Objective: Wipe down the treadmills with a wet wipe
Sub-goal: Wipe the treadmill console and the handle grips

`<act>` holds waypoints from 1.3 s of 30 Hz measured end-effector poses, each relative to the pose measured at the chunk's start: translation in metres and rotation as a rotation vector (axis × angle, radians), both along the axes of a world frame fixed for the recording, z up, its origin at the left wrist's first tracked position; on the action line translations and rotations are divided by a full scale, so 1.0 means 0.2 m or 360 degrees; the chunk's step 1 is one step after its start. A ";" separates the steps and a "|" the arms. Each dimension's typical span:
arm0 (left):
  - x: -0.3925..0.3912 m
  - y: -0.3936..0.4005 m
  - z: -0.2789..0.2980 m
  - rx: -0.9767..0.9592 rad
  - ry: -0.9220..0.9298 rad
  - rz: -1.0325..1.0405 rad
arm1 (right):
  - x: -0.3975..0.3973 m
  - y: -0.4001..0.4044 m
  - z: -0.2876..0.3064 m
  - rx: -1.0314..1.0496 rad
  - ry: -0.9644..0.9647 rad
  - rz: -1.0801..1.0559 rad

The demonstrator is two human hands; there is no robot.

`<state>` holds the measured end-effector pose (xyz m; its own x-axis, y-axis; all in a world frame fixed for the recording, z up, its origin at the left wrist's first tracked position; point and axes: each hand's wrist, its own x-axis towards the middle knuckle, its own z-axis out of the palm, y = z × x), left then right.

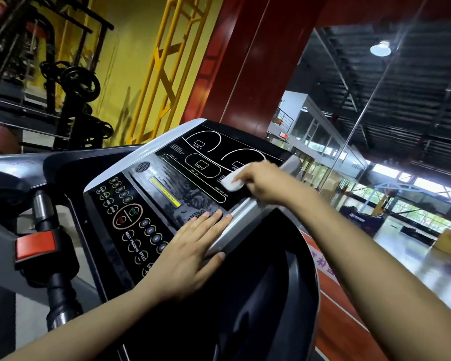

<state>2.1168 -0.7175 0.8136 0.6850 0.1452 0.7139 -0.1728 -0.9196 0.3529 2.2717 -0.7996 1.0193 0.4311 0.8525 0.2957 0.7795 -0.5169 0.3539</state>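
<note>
The treadmill's black console (167, 188) fills the middle of the view, with display windows at its far end and rows of buttons nearer me. My right hand (266, 183) grips a folded white wet wipe (232, 181) and presses it on the far right part of the display panel. My left hand (190, 251) lies flat with straight fingers on the console's right edge, its fingertips over the silver trim (235, 225). A wet sheen shows on the panel between the yellow label (164, 191) and the wipe.
A handlebar with a red stop button (35, 244) stands at the left. Weight racks (73, 84) and a yellow frame (164, 61) rise behind the console. A red pillar (250, 61) is beyond it. At right, a red track floor (333, 321) and an open hall.
</note>
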 end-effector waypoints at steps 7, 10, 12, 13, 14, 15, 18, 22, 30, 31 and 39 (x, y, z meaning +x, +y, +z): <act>0.01 0.01 -0.01 -0.0019 -0.0024 -0.0004 | 0.08 -0.16 0.23 0.0348 -0.0292 -0.0273; 0.00 0.00 0.00 0.0005 -0.0012 -0.0003 | -0.06 -0.14 0.11 0.0310 -0.0172 -0.0222; -0.01 0.00 -0.01 0.0029 0.0014 0.0061 | -0.15 -0.09 -0.04 0.0148 0.0052 -0.0137; -0.02 0.00 -0.01 0.0047 0.0028 0.0107 | -0.20 -0.07 -0.12 0.0061 0.0110 -0.0022; -0.03 0.00 -0.02 0.0080 0.0038 0.0148 | -0.24 -0.06 -0.20 -0.0037 0.0122 0.0102; -0.05 0.01 -0.04 0.0143 0.0037 0.0189 | -0.27 -0.05 -0.25 -0.0129 0.0109 0.0197; -0.15 0.06 -0.12 0.0429 0.0039 0.0329 | -0.21 -0.03 -0.22 -0.0133 0.0054 0.0134; -0.27 0.15 -0.22 0.0469 0.0140 0.0409 | -0.04 -0.01 -0.01 0.0227 -0.0071 -0.0243; -0.31 0.14 -0.31 0.0203 0.0153 0.0302 | -0.29 0.14 -0.29 -0.0227 0.0207 0.0258; -0.30 0.14 -0.31 0.0201 0.0155 0.0306 | -0.26 0.17 -0.27 -0.0259 0.0194 0.0255; -0.31 0.13 -0.31 0.0206 0.0145 0.0335 | -0.14 0.35 -0.07 0.0118 -0.0090 -0.0051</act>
<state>2.0551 -0.6909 0.7513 0.7116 0.2025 0.6727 0.0540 -0.9705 0.2351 2.2438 -0.7299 1.0046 0.4384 0.8134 0.3824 0.7420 -0.5677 0.3567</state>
